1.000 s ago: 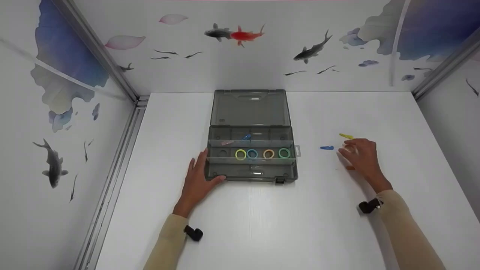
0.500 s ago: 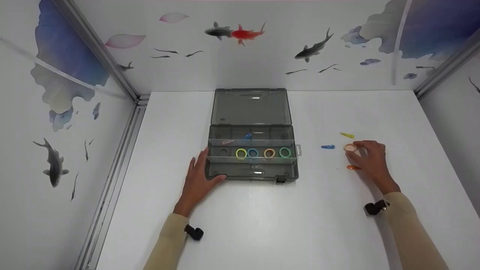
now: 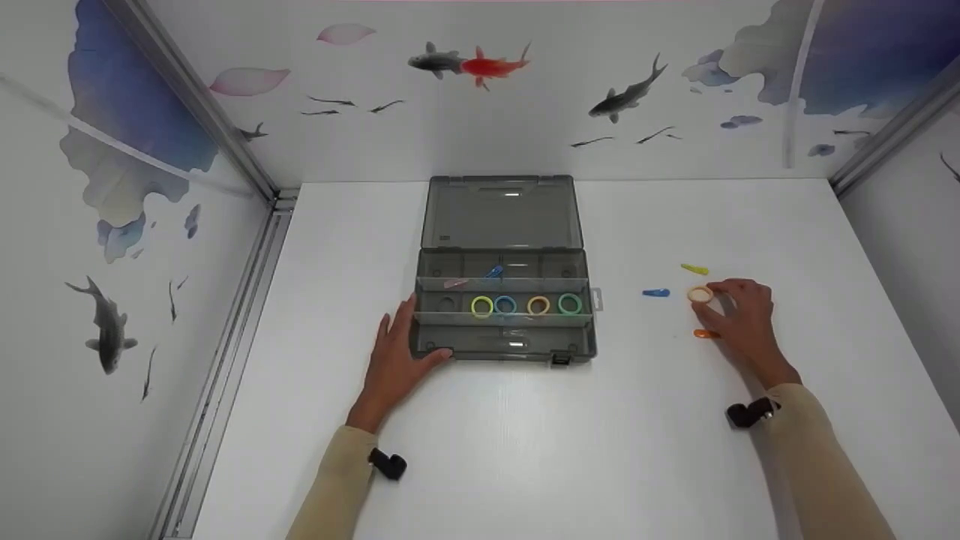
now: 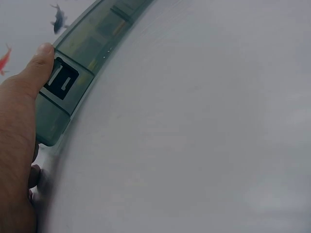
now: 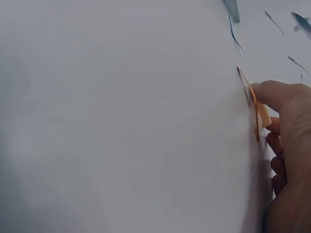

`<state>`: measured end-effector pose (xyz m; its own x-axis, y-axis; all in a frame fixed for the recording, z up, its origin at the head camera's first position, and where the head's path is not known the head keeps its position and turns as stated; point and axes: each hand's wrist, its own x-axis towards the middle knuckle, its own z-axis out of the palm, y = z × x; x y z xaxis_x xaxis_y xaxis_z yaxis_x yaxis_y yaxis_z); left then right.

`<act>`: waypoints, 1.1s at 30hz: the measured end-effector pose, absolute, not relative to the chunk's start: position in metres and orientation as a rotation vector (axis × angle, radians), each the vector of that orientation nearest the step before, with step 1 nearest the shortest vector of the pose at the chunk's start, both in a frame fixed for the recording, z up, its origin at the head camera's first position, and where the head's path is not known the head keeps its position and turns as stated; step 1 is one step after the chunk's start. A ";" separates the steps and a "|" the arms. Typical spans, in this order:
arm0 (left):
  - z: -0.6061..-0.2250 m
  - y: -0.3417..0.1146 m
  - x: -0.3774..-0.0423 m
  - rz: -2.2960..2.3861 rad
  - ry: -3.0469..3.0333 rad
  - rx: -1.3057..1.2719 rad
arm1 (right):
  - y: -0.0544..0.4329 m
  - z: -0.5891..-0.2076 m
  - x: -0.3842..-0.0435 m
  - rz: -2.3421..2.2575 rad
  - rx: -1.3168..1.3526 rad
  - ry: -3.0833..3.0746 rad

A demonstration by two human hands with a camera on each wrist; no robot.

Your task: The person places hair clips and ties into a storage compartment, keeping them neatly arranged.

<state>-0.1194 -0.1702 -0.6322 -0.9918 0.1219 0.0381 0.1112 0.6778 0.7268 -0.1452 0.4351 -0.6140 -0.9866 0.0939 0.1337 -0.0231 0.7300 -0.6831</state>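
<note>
My right hand (image 3: 742, 315) pinches a small peach-coloured ring (image 3: 700, 295) between thumb and index finger, at the table's right; its kind is unclear. Close by lie a yellow hair clip (image 3: 694, 268), a blue hair clip (image 3: 656, 292) and an orange hair clip (image 3: 705, 334), partly behind the hand. My left hand (image 3: 394, 364) rests on the front left corner of a grey see-through compartment box (image 3: 502, 352), fingers along its side, thumb on the front rim. In the left wrist view the thumb lies near the black latch (image 4: 62, 78).
The box lid (image 3: 502, 214) stands open toward the back wall. Yellow, blue, peach and green rings (image 3: 570, 304) sit in the middle row. A blue clip (image 3: 493, 271) and a pink clip (image 3: 455, 283) lie in the back row. Walls enclose the white table (image 3: 495, 450).
My right hand has shifted slightly right, and the peach ring and the orange clip show more clearly. The left hand and the box stay in place.
</note>
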 end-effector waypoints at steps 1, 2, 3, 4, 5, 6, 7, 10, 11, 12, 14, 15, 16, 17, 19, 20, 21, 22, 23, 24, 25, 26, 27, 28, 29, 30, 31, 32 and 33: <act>-0.633 -0.170 -0.120 1.236 2.867 0.199 | 0.435 -0.614 -0.145 1.099 -0.051 -2.763; -0.633 -0.170 -0.120 1.234 2.869 0.200 | 0.435 -0.614 -0.145 1.101 -0.045 -2.753; -0.633 -0.170 -0.120 1.232 2.868 0.200 | 0.434 -0.614 -0.144 1.107 -0.045 -2.744; -0.633 -0.170 -0.120 1.233 2.867 0.199 | 0.434 -0.614 -0.144 1.112 -0.044 -2.736; -0.633 -0.170 -0.120 1.232 2.866 0.199 | 0.433 -0.614 -0.144 1.115 -0.048 -2.732; -0.633 -0.170 -0.120 1.232 2.865 0.198 | 0.433 -0.614 -0.144 1.113 -0.051 -2.730; -0.633 -0.170 -0.120 1.233 2.863 0.197 | 0.432 -0.614 -0.144 1.114 -0.060 -2.731; -0.631 -0.170 -0.120 1.235 2.861 0.190 | 0.431 -0.614 -0.144 1.105 -0.077 -2.737; -0.631 -0.170 -0.120 1.236 2.861 0.189 | 0.431 -0.615 -0.144 1.103 -0.085 -2.739; -0.631 -0.170 -0.119 1.237 2.861 0.186 | 0.430 -0.614 -0.144 1.107 -0.091 -2.737; -0.630 -0.170 -0.119 1.237 2.861 0.184 | 0.430 -0.615 -0.144 1.124 -0.117 -2.731; -0.630 -0.170 -0.119 1.235 2.861 0.185 | 0.430 -0.615 -0.144 1.138 -0.130 -2.726; -0.629 -0.169 -0.119 1.230 2.863 0.187 | 0.430 -0.615 -0.144 1.147 -0.143 -2.722; -0.629 -0.169 -0.118 1.230 2.864 0.193 | 0.429 -0.614 -0.144 1.165 -0.162 -2.715; -0.628 -0.169 -0.118 1.224 2.866 0.193 | 0.428 -0.613 -0.144 1.193 -0.191 -2.705; -0.628 -0.169 -0.118 1.223 2.867 0.195 | 0.426 -0.612 -0.144 1.209 -0.198 -2.697; -0.628 -0.169 -0.118 1.223 2.866 0.195 | 0.425 -0.611 -0.144 1.226 -0.196 -2.689; -0.628 -0.169 -0.118 1.227 2.865 0.199 | 0.424 -0.610 -0.144 1.234 -0.194 -2.685; -0.628 -0.169 -0.117 1.232 2.862 0.200 | 0.422 -0.608 -0.144 1.244 -0.191 -2.680; -0.628 -0.168 -0.117 1.237 2.858 0.196 | 0.420 -0.606 -0.144 1.245 -0.182 -2.680; -0.628 -0.168 -0.117 1.242 2.856 0.199 | 0.419 -0.605 -0.144 1.250 -0.172 -2.675; -0.628 -0.169 -0.117 1.244 2.855 0.197 | 0.417 -0.603 -0.144 1.262 -0.164 -2.662; -0.628 -0.169 -0.117 1.245 2.855 0.195 | 0.415 -0.602 -0.145 1.269 -0.152 -2.652; -0.629 -0.169 -0.117 1.246 2.858 0.196 | 0.413 -0.601 -0.145 1.270 -0.146 -2.647; -0.629 -0.169 -0.118 1.246 2.860 0.193 | 0.411 -0.599 -0.146 1.271 -0.136 -2.638; -0.630 -0.169 -0.118 1.245 2.864 0.196 | 0.409 -0.598 -0.147 1.272 -0.119 -2.627; -0.630 -0.170 -0.118 1.242 2.868 0.199 | 0.407 -0.598 -0.148 1.273 -0.100 -2.616; -0.631 -0.170 -0.118 1.242 2.871 0.200 | 0.404 -0.597 -0.149 1.271 -0.082 -2.607; -0.631 -0.170 -0.119 1.239 2.874 0.206 | 0.402 -0.596 -0.150 1.254 -0.058 -2.610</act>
